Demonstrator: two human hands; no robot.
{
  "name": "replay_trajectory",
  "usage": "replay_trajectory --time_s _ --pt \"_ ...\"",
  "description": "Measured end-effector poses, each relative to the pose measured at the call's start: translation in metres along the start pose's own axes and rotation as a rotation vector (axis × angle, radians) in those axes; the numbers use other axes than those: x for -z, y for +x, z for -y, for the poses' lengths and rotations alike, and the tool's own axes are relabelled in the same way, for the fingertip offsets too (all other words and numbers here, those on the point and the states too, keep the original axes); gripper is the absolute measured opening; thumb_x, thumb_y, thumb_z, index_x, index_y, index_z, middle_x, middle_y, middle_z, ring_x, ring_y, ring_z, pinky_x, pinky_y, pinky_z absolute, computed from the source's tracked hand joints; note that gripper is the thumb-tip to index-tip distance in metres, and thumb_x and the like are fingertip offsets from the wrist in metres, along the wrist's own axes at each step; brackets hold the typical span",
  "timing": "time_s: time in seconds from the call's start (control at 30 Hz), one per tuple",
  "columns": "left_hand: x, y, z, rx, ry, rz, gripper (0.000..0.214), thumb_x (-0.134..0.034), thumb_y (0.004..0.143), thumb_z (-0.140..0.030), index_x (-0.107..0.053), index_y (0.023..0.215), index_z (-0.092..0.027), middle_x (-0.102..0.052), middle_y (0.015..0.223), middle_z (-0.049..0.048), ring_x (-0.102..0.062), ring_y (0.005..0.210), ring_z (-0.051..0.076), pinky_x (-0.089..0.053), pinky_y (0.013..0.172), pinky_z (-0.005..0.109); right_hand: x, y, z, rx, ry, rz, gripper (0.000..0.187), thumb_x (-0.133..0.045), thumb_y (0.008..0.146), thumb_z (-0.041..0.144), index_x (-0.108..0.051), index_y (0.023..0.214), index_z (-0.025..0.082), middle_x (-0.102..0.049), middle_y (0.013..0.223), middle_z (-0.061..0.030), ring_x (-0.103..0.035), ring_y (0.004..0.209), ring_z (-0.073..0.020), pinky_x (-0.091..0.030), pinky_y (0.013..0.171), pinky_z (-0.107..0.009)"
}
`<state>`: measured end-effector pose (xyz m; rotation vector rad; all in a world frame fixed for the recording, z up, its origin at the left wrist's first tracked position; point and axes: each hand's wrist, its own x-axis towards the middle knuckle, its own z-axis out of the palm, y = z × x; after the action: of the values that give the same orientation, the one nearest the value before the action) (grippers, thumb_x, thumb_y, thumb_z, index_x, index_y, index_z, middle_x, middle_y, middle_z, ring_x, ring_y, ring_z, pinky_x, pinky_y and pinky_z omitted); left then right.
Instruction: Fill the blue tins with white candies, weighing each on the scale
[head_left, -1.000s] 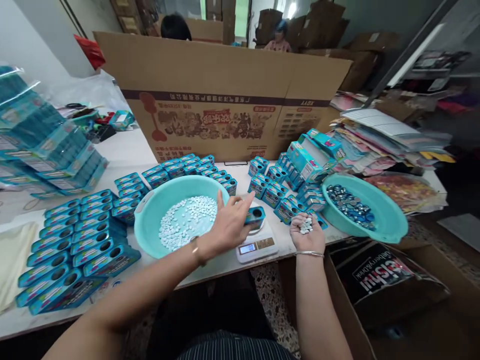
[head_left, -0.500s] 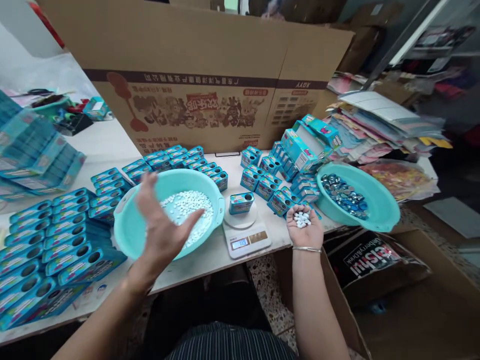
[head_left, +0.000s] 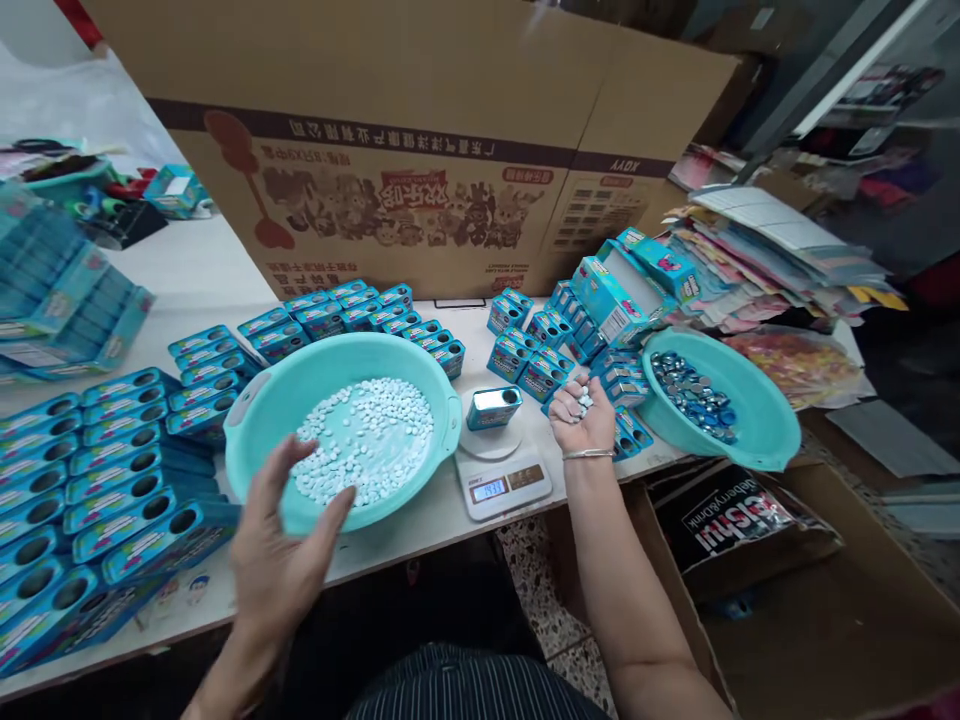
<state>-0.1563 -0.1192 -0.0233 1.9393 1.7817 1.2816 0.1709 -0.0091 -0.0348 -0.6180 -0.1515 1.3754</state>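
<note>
The bare left hand (head_left: 279,560) is nearest, thumb and fingers spread and grasping nothing, before the near rim of a round turquoise plastic basin (head_left: 390,350); whether it touches the rim cannot be told. Small white tablets (head_left: 390,420) lie scattered in that basin. The right hand (head_left: 589,428), palm up with fingers curled, cups more of these tablets beside a flat white digital scale (head_left: 504,490). A small blue rectangular tin (head_left: 495,407) stands upright on the scale's round plate. Similar blue tins (head_left: 150,490) stand in rows left of the basin. Farther back rises a printed brown cardboard panel (head_left: 435,100).
</note>
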Motion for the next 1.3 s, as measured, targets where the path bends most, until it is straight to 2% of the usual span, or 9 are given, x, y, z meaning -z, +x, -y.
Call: replay_trajectory --time_s 0.07,0.27,0.43,0.57,0.7,0.83,1.07,1.17,1.3 --pt "-0.019 0.024 -0.019 -0.046 -0.066 0.073 0.064 -0.062 0.082 -0.034 -0.034 0.139 -0.027 -0.056 0.125 0.0068 -0.051 0.119 0.027 -0.041 0.103 0.049 -0.013 0.003 -0.006 0.005 -0.031 0.001 0.026 -0.043 0.092 0.033 -0.047 0.071 0.02 -0.038 0.049 0.0097 -0.026 0.03 -0.0038 -0.02 0.027 -0.015" --pt "-0.091 0.083 -0.062 -0.349 -0.087 0.377 0.071 -0.068 0.076 -0.035 -0.037 0.137 -0.017 -0.051 0.133 0.0137 -0.046 0.123 0.028 -0.039 0.103 0.046 -0.047 0.009 -0.024 0.037 -0.128 -0.008 0.03 -0.05 0.089 0.042 -0.047 0.07 0.02 -0.036 0.048 0.0112 -0.023 0.03 -0.0025 -0.018 0.026 -0.014" --pt "-0.149 0.103 -0.068 -0.27 0.049 0.562 0.073 -0.071 0.07 -0.035 -0.043 0.134 -0.013 -0.054 0.132 0.0153 -0.046 0.123 0.032 -0.028 0.108 0.053 -0.061 0.011 -0.039 0.164 -0.188 -0.061 0.033 -0.055 0.086 0.047 -0.049 0.07 0.019 -0.041 0.049 0.01 -0.035 0.036 -0.0027 -0.031 0.034 -0.013" --pt "-0.173 0.105 -0.066 -0.162 0.019 0.649 0.057 -0.068 0.073 -0.034 -0.054 0.125 -0.016 -0.061 0.126 0.0117 -0.051 0.12 0.031 -0.028 0.107 0.053 -0.062 0.015 -0.049 0.281 -0.243 -0.081 0.035 -0.06 0.081 0.049 -0.049 0.068 0.018 -0.045 0.049 0.0083 -0.044 0.042 -0.0045 -0.038 0.041 -0.015" --pt "-0.178 0.104 -0.064 -0.142 -0.042 0.665 0.037 -0.062 0.076 -0.032 -0.064 0.112 -0.022 -0.069 0.113 0.0063 -0.059 0.111 0.028 -0.027 0.109 0.049 -0.058 0.018 -0.056 0.328 -0.281 -0.054 0.035 -0.063 0.078 0.049 -0.05 0.066 0.018 -0.044 0.048 0.0083 -0.044 0.042 -0.0047 -0.037 0.041 -0.016" --pt "-0.176 0.103 -0.063 -0.155 -0.043 0.656 0.035 -0.061 0.077 -0.032 -0.066 0.11 -0.023 -0.071 0.108 0.0058 -0.061 0.108 0.027 -0.022 0.11 0.053 -0.056 0.019 -0.057 0.338 -0.286 -0.063 0.035 -0.062 0.078 0.049 -0.05 0.066 0.018 -0.044 0.048 0.0087 -0.041 0.04 -0.0034 -0.035 0.04 -0.015" --pt "-0.174 0.105 -0.064 -0.197 -0.014 0.683 0.044 -0.063 0.077 -0.039 -0.061 0.118 -0.021 -0.068 0.116 0.0074 -0.058 0.112 0.027 -0.024 0.11 0.052 -0.049 0.029 -0.031 0.079 -0.066 -0.101 0.032 -0.048 0.09 0.04 -0.042 0.065 0.02 -0.033 0.043 0.0118 -0.024 0.03 -0.0028 -0.022 0.031 -0.014" --pt "-0.16 0.109 -0.059 -0.222 -0.026 0.621 0.056 -0.067 0.075 -0.04 -0.055 0.125 -0.018 -0.061 0.126 0.011 -0.051 0.121 0.028 -0.028 0.109 0.048 -0.034 0.024 -0.005 0.03 0.032 -0.037 0.033 -0.041 0.093 0.033 -0.04 0.063 0.02 -0.033 0.043 0.011 -0.025 0.031 -0.0035 -0.024 0.031 -0.014" --pt "-0.121 0.111 -0.044 -0.229 -0.074 0.454 0.061 -0.067 0.075 -0.043 -0.052 0.128 -0.015 -0.058 0.13 0.0122 -0.051 0.122 0.026 -0.037 0.104 0.042 -0.001 0.004 0.031 0.096 0.168 -0.003 0.033 -0.036 0.096 0.031 -0.044 0.066 0.019 -0.039 0.046 0.0087 -0.032 0.034 -0.0037 -0.029 0.033 -0.014"
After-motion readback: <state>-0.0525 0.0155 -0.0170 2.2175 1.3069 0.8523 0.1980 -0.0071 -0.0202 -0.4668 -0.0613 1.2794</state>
